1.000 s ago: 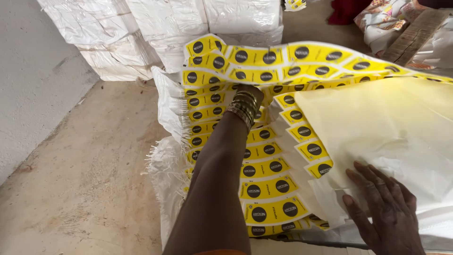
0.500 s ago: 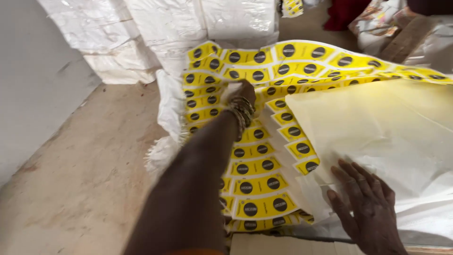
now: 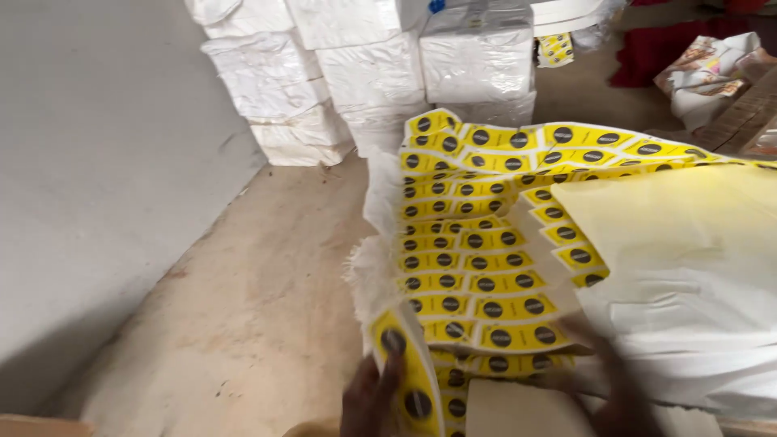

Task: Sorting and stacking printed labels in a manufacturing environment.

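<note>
A stack of yellow printed sheets [image 3: 486, 259] with rows of black round marks lies in front of me, fanned out. My left hand [image 3: 368, 400] is at the bottom edge, its fingers closed on the near corner of one yellow sheet [image 3: 409, 368], which curls upward. My right hand [image 3: 611, 380] is blurred at the stack's lower right edge, touching the sheets where they meet a pale blank sheet [image 3: 688, 235]. Its grip cannot be made out.
White wrapped bundles [image 3: 364, 73] are stacked at the back against a grey wall [image 3: 97, 178]. Bare concrete floor [image 3: 259, 307] lies to the left. A cardboard piece [image 3: 518, 413] sits at the bottom. Red cloth [image 3: 655, 53] and crumpled wrapping [image 3: 712, 73] lie at the top right.
My left arm has pulled back from the far side of the stack to its near edge and taken hold of a sheet corner. My right hand has shifted left.
</note>
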